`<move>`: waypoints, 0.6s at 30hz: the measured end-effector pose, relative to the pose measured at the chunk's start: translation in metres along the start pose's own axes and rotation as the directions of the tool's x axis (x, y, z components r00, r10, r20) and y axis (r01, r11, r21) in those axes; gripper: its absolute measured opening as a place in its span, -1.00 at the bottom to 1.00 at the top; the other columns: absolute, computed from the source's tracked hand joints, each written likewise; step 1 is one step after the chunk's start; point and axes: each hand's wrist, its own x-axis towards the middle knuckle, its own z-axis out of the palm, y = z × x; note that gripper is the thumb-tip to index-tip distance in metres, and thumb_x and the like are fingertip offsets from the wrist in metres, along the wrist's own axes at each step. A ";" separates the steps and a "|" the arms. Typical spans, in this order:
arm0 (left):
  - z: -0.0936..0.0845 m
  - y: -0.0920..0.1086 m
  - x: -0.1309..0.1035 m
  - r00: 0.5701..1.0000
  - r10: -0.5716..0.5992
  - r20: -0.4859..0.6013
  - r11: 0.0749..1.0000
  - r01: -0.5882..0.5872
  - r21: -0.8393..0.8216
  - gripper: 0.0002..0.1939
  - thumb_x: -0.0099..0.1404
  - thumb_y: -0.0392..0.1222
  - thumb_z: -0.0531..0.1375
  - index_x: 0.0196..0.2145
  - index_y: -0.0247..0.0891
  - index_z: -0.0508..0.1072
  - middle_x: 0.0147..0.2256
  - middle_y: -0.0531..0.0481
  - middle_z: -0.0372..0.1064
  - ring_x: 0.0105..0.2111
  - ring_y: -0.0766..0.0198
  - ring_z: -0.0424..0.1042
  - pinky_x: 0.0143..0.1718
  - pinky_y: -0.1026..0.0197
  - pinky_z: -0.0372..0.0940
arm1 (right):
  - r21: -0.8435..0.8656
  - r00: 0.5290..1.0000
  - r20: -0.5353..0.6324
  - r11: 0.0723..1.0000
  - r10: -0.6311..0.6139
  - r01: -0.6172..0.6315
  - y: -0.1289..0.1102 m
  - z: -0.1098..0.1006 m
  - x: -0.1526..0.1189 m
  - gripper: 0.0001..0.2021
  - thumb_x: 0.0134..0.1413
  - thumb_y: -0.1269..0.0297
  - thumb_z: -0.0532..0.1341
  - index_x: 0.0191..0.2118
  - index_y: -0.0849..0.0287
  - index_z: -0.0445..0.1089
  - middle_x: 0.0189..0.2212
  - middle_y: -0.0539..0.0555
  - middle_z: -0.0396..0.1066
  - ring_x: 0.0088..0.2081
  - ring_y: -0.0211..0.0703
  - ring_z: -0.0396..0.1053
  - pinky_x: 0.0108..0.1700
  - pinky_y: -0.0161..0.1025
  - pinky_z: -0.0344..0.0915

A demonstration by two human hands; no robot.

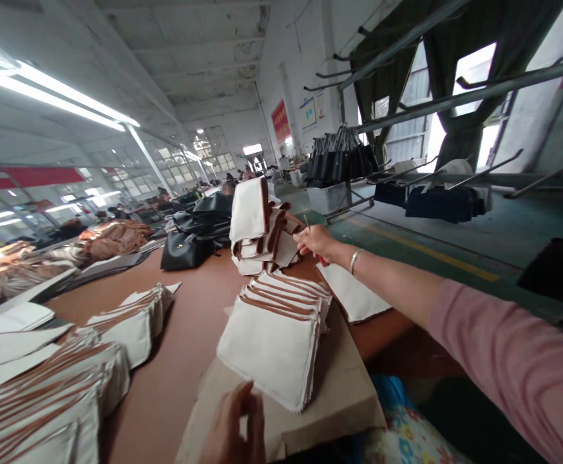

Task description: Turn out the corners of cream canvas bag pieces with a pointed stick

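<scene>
My right hand [316, 241] reaches out to the right of the table, its fingers closed round a thin tool [323, 261] with a red handle and a narrow dark metal tip; its exact kind is unclear. A leaning stack of white fabric panels with brown edges [250, 216] stands just left of this hand. Nearer to me, a fanned stack of similar white panels [272, 341] lies on a brown paper-covered board [349, 386]. My left hand [236, 425], somewhat blurred, hovers by its near edge, thumb and fingers apart with nothing between them.
More white panel stacks [54, 399] cover the left of the brown table [185, 328]. A single white panel [353, 293] lies at its right edge. Black bags [189, 248] sit farther back. A metal rack [421, 103] with hooks stands to the right.
</scene>
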 end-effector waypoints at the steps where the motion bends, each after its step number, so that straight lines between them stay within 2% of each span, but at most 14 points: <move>1: 0.014 0.006 0.014 0.991 0.135 0.008 0.972 -0.134 0.191 -0.74 0.37 -0.14 0.09 -0.01 -0.15 0.40 -0.13 -0.10 0.50 -0.16 0.05 0.49 -0.19 0.10 0.33 | 0.000 1.000 0.013 1.000 0.017 -0.017 0.017 0.003 -0.012 -0.82 0.14 0.28 0.21 -0.39 0.32 0.34 -0.55 0.09 0.41 -0.58 -0.36 0.31 -0.67 -0.51 -0.02; 2: 0.028 0.012 0.029 0.961 0.264 0.086 0.890 -0.277 0.362 -0.72 0.39 -0.20 0.04 0.02 -0.22 0.37 -0.10 -0.17 0.48 -0.12 0.03 0.46 -0.11 0.04 0.31 | 0.001 0.999 0.029 0.999 0.032 -0.032 0.033 0.007 -0.025 -0.85 0.11 0.32 0.21 -0.39 0.32 0.34 -0.54 0.10 0.43 -0.58 -0.35 0.33 -0.68 -0.51 -0.02; 3: 0.043 0.019 0.046 0.941 0.311 0.130 0.857 -0.337 0.391 -0.69 0.38 -0.26 0.03 0.06 -0.24 0.34 -0.06 -0.19 0.45 -0.08 0.01 0.42 -0.04 -0.01 0.27 | 0.003 0.998 0.046 0.999 0.048 -0.048 0.047 0.011 -0.040 -0.88 0.08 0.35 0.21 -0.39 0.32 0.35 -0.53 0.10 0.44 -0.58 -0.34 0.35 -0.68 -0.51 -0.01; 5: 0.070 0.030 0.078 0.904 0.370 0.216 0.813 -0.427 0.396 -0.57 0.35 -0.35 0.06 0.15 -0.15 0.26 0.06 -0.12 0.36 0.00 0.07 0.36 -0.02 0.05 0.25 | 0.014 0.994 0.074 0.997 0.077 -0.078 0.071 0.016 -0.070 -0.91 0.05 0.38 0.19 -0.33 0.32 0.37 -0.49 0.11 0.46 -0.56 -0.31 0.39 -0.70 -0.51 0.02; 8: 0.090 0.039 0.109 0.843 0.422 0.334 0.752 -0.531 0.391 -0.60 0.30 -0.40 0.11 0.06 -0.11 0.33 0.01 -0.04 0.36 0.00 0.14 0.35 -0.02 0.12 0.21 | 0.035 0.988 0.103 0.992 0.117 -0.121 0.089 0.014 -0.104 -0.84 0.04 0.35 0.16 -0.26 0.31 0.36 -0.44 0.12 0.48 -0.54 -0.26 0.42 -0.73 -0.50 0.03; 11: 0.090 0.042 0.119 0.795 0.445 0.412 0.693 -0.597 0.404 -0.76 0.32 -0.37 0.10 -0.10 -0.15 0.41 -0.13 -0.03 0.38 -0.07 0.13 0.36 -0.02 0.09 0.19 | 0.054 0.984 0.128 0.990 0.125 -0.133 0.092 0.009 -0.121 -0.80 0.05 0.31 0.15 -0.22 0.30 0.36 -0.40 0.13 0.49 -0.51 -0.23 0.44 -0.73 -0.48 0.06; 13: 0.085 0.044 0.117 0.771 0.456 0.446 0.659 -0.629 0.413 -0.79 0.36 -0.36 0.05 -0.17 -0.15 0.43 -0.16 -0.04 0.36 -0.10 0.12 0.35 -0.01 0.07 0.17 | 0.064 0.983 0.148 0.991 0.108 -0.119 0.088 0.009 -0.124 -0.79 0.06 0.29 0.14 -0.21 0.30 0.36 -0.40 0.12 0.49 -0.50 -0.24 0.45 -0.71 -0.48 0.09; 15: 0.082 0.046 0.114 0.742 0.465 0.483 0.630 -0.660 0.409 -0.77 0.36 -0.37 0.03 -0.17 -0.14 0.43 -0.15 -0.04 0.36 -0.11 0.14 0.36 -0.03 0.10 0.18 | 0.066 0.983 0.165 0.993 0.085 -0.097 0.081 0.014 -0.122 -0.80 0.08 0.29 0.13 -0.21 0.30 0.36 -0.39 0.12 0.49 -0.50 -0.26 0.44 -0.67 -0.47 0.14; 18: 0.079 0.046 0.106 0.708 0.466 0.530 0.604 -0.692 0.394 -0.66 0.30 -0.43 0.06 -0.05 -0.10 0.38 -0.10 0.00 0.37 -0.12 0.19 0.38 -0.10 0.17 0.21 | 0.043 0.980 0.194 0.997 0.053 -0.063 0.072 0.031 -0.113 -0.81 0.13 0.34 0.08 -0.20 0.32 0.35 -0.36 0.15 0.50 -0.47 -0.28 0.45 -0.53 -0.43 0.27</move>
